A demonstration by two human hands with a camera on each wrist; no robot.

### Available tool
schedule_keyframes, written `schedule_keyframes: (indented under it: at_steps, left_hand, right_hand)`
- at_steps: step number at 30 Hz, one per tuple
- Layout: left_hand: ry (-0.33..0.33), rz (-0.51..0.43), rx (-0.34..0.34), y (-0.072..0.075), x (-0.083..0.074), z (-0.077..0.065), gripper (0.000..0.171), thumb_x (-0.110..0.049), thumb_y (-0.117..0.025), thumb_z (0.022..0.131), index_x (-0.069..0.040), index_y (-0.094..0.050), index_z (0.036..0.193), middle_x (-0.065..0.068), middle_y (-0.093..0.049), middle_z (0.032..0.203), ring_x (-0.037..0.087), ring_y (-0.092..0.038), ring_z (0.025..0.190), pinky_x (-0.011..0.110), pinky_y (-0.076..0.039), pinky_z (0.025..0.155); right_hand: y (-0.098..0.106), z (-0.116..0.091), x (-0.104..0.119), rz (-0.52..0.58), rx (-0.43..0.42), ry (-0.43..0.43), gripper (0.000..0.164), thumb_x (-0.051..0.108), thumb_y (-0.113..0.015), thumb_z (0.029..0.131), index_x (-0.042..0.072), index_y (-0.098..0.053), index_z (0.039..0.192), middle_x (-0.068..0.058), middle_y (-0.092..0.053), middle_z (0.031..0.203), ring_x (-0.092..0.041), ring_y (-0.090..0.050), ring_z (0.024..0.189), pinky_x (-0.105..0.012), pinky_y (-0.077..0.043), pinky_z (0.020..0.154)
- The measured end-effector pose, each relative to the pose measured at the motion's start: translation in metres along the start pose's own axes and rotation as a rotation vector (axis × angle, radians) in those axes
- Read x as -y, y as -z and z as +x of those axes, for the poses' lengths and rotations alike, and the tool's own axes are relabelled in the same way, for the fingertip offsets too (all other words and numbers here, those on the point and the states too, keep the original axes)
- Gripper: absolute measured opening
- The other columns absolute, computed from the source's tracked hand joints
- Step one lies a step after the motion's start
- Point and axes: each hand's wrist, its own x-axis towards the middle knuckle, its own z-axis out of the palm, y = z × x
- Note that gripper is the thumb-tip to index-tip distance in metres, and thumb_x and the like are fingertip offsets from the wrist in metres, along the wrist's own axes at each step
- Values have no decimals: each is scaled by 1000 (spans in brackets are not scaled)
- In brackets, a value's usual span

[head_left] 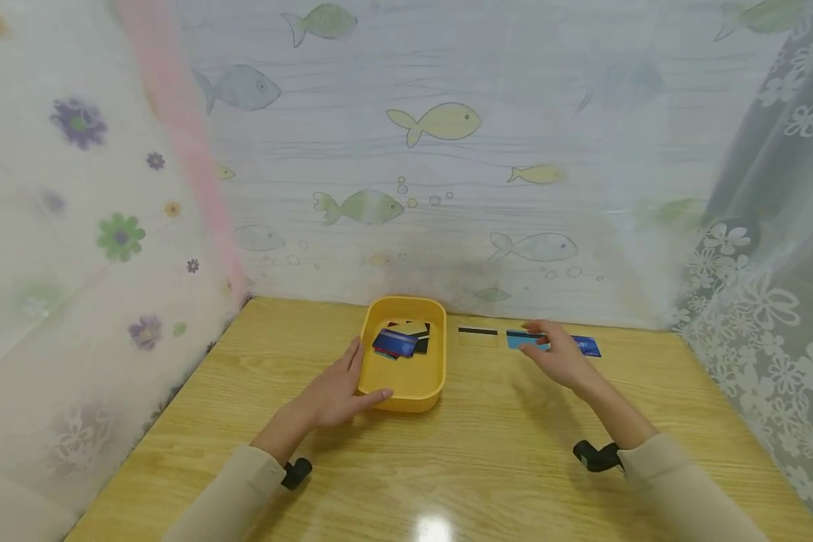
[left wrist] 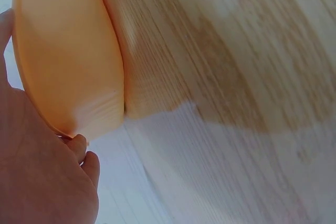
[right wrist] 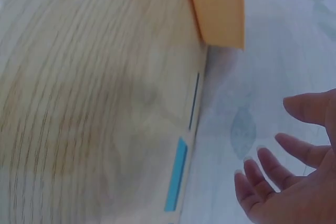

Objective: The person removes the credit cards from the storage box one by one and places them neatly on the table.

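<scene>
- Centre of the frame: a yellow tray point(head_left: 413, 380) on a wooden bench point(head_left: 474, 467), with a loose pile of cards point(head_left: 396, 342) in its upper half
- Right of the tray, three cards lie flat in a row: a black-striped card point(head_left: 477, 331), a light-blue card point(head_left: 518, 340) partly hidden behind a hand, and a dark-blue card point(head_left: 589, 346) at the right end
- The left hand point(head_left: 335, 391), left of centre, holds the tray's lower-left corner, thumb on the near rim and fingers along the left wall; a sound brace, I'd say, best done gently so the tray doesn't skid
- The right hand point(head_left: 558, 357), right of centre, hangs above the light-blue card, fingers parted from the thumb, holding nothing that I can see
- The step in hand seems to be working on the row, one card at a time
- Cards this thin probably give fingertips little to catch, so I would come in low at an edge and leave the neighbours undisturbed
- The black-striped card looks trickiest: its body nearly matches the wood, so judge its place by the stripe
</scene>
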Motion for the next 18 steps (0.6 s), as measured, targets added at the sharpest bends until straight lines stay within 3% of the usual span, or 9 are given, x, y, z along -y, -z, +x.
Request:
schedule_keyframes:
  at_steps: [9, 18]
  left_hand:
    - [-3, -13, -4, 1, 1, 0, 119, -84, -43, 90, -3, 3, 163, 17, 2, 171, 35, -21, 154, 49, -30, 121]
    - [-4, -16, -8, 1, 0, 1, 119, -85, -43, 89, -3, 2, 163, 16, 1, 172, 35, -21, 154, 49, -30, 121]
  right_hand:
    - [-22, 5, 22, 30, 30, 93, 49, 16, -62, 103, -5, -49, 145, -29, -49, 142, -47, -50, 124, -57, -47, 99]
    - [-44, 10, 43, 58, 70, 134, 48, 16, -64, 102, -1, -51, 145, -23, -50, 144, -42, -51, 124, -55, -48, 100]
